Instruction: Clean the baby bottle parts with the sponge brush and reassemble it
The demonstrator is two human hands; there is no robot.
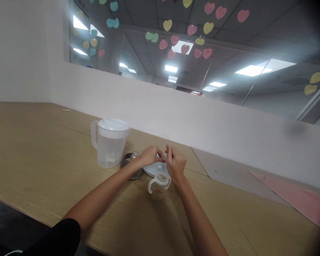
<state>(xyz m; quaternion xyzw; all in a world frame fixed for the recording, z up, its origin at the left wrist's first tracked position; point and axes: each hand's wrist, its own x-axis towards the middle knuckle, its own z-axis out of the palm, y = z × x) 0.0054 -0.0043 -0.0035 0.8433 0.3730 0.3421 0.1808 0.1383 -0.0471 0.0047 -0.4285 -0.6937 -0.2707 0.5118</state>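
My left hand point(150, 155) pinches one side of a small, clear, ring-like piece point(164, 156) above a white round plate point(152, 170). Close against the other side of that piece, my right hand point(176, 160) is closed, its fingers curled; what it grips is too small to make out. Below both hands stands a small two-handled cup point(159, 186) with an open top and red lettering. A small pale item point(159, 165) lies on the plate. Left of the plate is a round metal tray point(136, 175), partly covered by my left forearm, with a clear rounded object point(134, 156) in it.
A lidded translucent pitcher point(110, 147) stands at the left of the tray on the wooden table point(42, 149). A pink cloth or sheet point(298, 197) lies at the right. Behind the table rises a white wall point(176, 117) below glass with heart-shaped notes.
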